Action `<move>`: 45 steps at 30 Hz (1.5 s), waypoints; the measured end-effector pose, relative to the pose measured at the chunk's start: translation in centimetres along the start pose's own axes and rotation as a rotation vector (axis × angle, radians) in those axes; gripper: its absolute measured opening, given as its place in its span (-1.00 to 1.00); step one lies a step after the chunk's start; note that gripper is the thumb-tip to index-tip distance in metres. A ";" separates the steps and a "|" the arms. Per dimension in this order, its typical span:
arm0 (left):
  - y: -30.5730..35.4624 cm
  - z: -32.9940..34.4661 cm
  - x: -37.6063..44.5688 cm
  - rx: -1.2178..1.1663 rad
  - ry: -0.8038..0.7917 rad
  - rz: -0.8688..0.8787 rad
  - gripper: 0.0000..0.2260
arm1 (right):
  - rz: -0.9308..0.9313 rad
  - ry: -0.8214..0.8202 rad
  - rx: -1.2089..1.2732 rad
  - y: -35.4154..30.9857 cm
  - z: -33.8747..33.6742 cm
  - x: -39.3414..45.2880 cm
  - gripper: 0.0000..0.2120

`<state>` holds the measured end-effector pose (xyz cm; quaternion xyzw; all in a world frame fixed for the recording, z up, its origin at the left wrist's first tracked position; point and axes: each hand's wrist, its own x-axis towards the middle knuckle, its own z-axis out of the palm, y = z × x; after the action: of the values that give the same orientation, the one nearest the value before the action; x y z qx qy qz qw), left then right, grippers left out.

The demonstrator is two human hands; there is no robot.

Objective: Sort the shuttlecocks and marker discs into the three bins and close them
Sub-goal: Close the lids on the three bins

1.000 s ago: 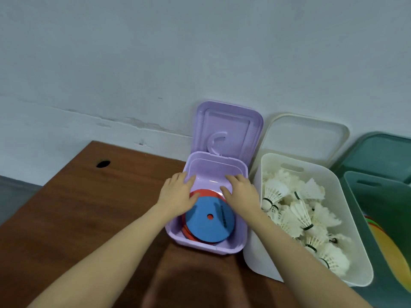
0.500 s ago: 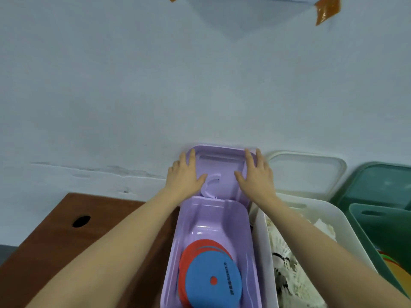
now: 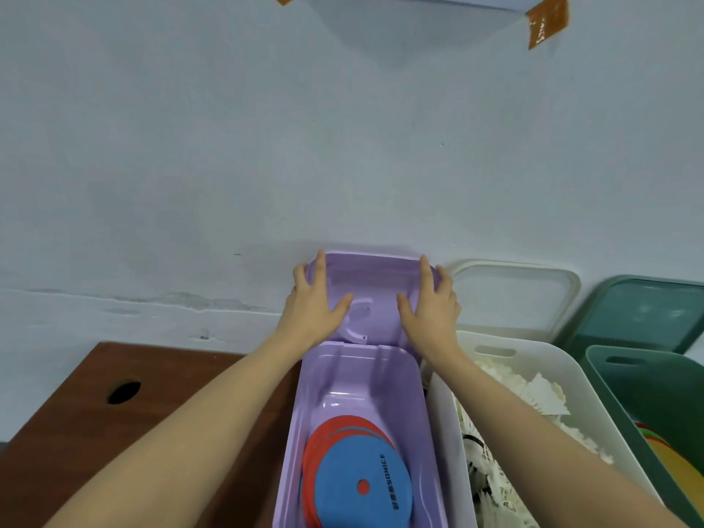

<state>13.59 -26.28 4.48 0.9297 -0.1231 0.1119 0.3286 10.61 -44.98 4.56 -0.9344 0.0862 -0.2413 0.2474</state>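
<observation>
The purple bin (image 3: 304, 413) stands open on the table, holding a blue marker disc (image 3: 354, 482) on top of red discs (image 3: 331, 428). Its purple lid (image 3: 373, 276) stands upright against the wall. My left hand (image 3: 314, 302) lies flat on the lid's left side and my right hand (image 3: 430, 302) on its right side. On both hands the fingers are straight, with the fingertips at the lid's top edge. The white bin (image 3: 564, 375) to the right holds several white shuttlecocks (image 3: 533, 394).
A white lid (image 3: 510, 299) and a green lid (image 3: 644, 314) lean on the wall behind their bins. The green bin (image 3: 647, 379) at far right holds yellow discs (image 3: 678, 474). The brown table (image 3: 76, 432) has a cable hole (image 3: 124, 392) at left.
Both hands left the discs in the purple bin and rose to the upright lid, then slid up to its top edge. The view has tilted up toward the wall.
</observation>
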 end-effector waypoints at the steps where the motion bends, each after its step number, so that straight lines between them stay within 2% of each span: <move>1: 0.3 -0.5 -0.3 -0.014 0.016 0.013 -0.24 | -0.010 0.028 0.015 -0.2 -0.6 -0.2 -0.36; 7: 2.1 -3.5 -3.6 -0.147 0.137 0.133 -0.38 | -0.071 0.116 0.115 -1.4 -4.6 -2.9 -0.44; 11: 2.8 -3.9 -7.4 -0.213 0.209 0.134 -0.48 | -0.106 0.092 0.119 -0.8 -6.2 -6.7 -0.35; 17: 2.7 -3.7 -12.7 -0.222 0.165 0.060 -0.62 | -0.118 0.086 0.110 0.6 -6.7 -12.8 -0.49; 20: 1.6 -3.1 -15.5 -0.212 0.100 0.078 -0.62 | -0.092 0.096 0.088 1.6 -6.4 -15.8 -0.56; 24: -0.5 -2.0 -18.9 -0.164 0.006 0.163 -0.46 | -0.122 0.064 0.070 2.6 -5.9 -19.5 -0.55; 29: -1.8 -0.9 -23.0 -0.198 -0.006 0.116 -0.57 | -0.188 0.057 0.061 2.9 -5.0 -22.9 -0.64; 36: -4.2 1.5 -27.4 -0.185 -0.114 0.028 -0.56 | -0.254 -0.064 -0.011 4.1 -2.4 -27.5 -0.63; 45: -5.7 4.0 -28.9 -0.064 -0.164 0.073 -0.53 | -0.170 -0.204 -0.030 6.2 -0.1 -30.1 -0.67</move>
<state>-11.45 -20.05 -10.18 0.9197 -0.1868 0.0434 0.3425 -15.85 -41.90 -10.82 -0.9617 -0.0153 -0.1638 0.2194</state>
